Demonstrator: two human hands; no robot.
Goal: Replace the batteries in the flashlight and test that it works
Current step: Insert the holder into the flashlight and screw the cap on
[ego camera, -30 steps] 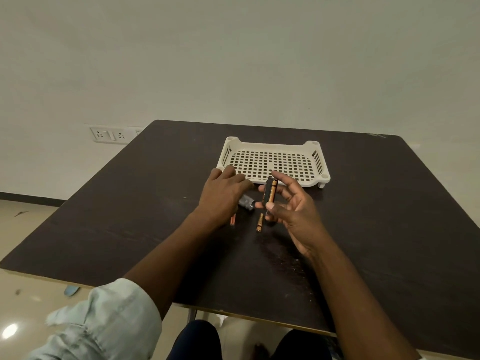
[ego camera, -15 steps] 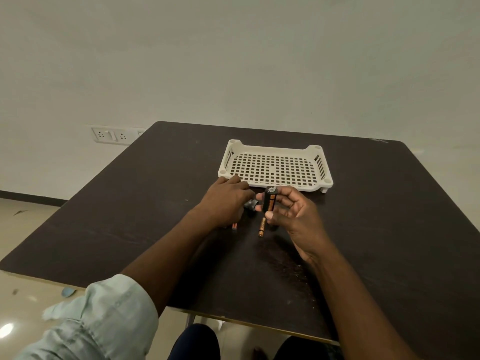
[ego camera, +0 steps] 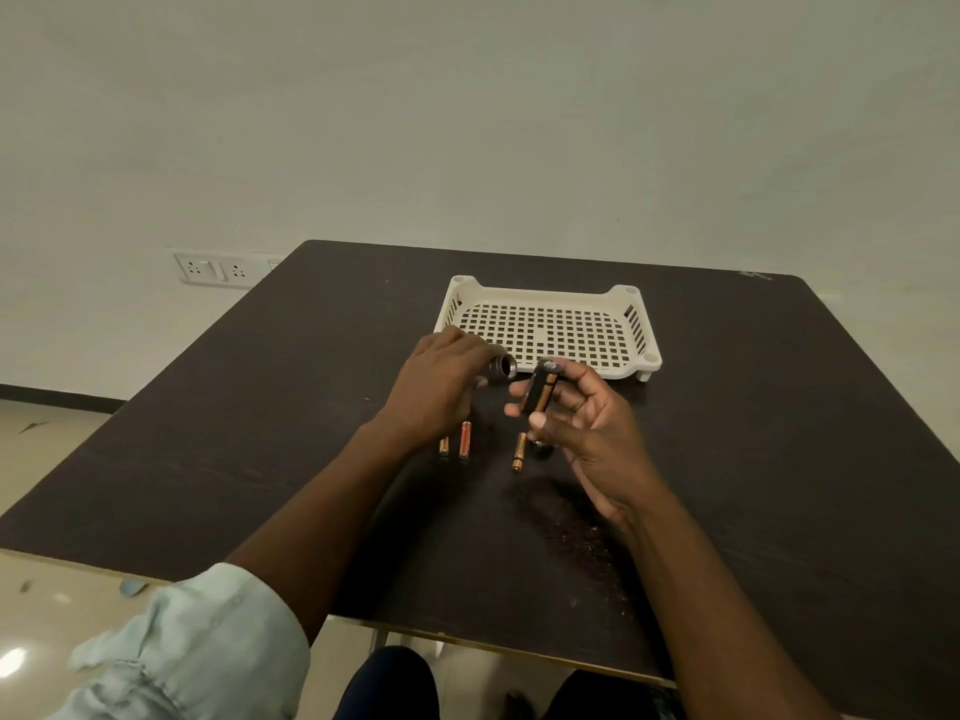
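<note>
My left hand (ego camera: 441, 384) grips the dark flashlight body (ego camera: 501, 367), lifted off the table with its open metal-rimmed end pointing right. My right hand (ego camera: 582, 423) pinches a black battery holder (ego camera: 541, 391) loaded with copper-coloured batteries, held upright just right of the flashlight's opening. On the dark table (ego camera: 753, 459) lie three loose batteries: two side by side (ego camera: 456, 440) under my left wrist and one (ego camera: 519, 451) near my right thumb. A small dark cap (ego camera: 540, 447) sits beside that one, partly hidden by my right hand.
A white perforated plastic tray (ego camera: 550, 332) stands just behind my hands, nothing in it. A wall socket panel (ego camera: 218, 269) is on the wall at left. The table's front edge runs near my lap.
My left hand has lifted the flashlight body off the table, uncovering two batteries beneath. My right hand has tipped the battery holder more upright and brought it closer to the flashlight's open end.
</note>
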